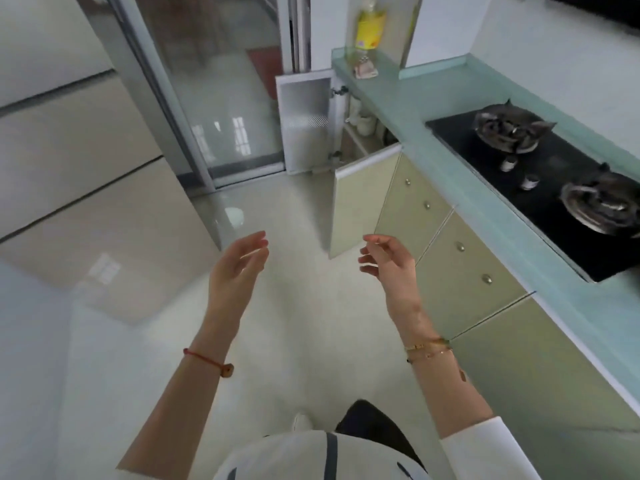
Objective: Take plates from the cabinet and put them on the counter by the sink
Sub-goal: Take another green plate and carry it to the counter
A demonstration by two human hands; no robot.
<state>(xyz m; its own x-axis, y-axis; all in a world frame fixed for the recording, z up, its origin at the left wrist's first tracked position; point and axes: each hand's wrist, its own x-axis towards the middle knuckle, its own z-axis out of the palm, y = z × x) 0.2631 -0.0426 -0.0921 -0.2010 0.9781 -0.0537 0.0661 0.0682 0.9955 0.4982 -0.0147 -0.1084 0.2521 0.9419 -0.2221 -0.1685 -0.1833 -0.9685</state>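
Note:
Under the pale green counter (408, 98) a lower cabinet (360, 140) stands with both doors swung out; the far door (304, 123) is white inside and the near door (360, 202) is beige. White dishes (363, 121) show dimly on a shelf inside, too blurred to tell plates from bowls. My left hand (239, 268) and my right hand (388, 268) are raised over the floor in front of me, both empty with fingers apart. The right hand is just short of the near door's lower edge. No sink is in view.
A black gas hob (540, 188) with two burners sits in the counter to my right. Beige drawer fronts (464, 258) run below it. A yellow-labelled bottle (369, 29) stands at the counter's far end. A glass sliding door (221, 109) is ahead, tall cupboards (79, 168) on the left.

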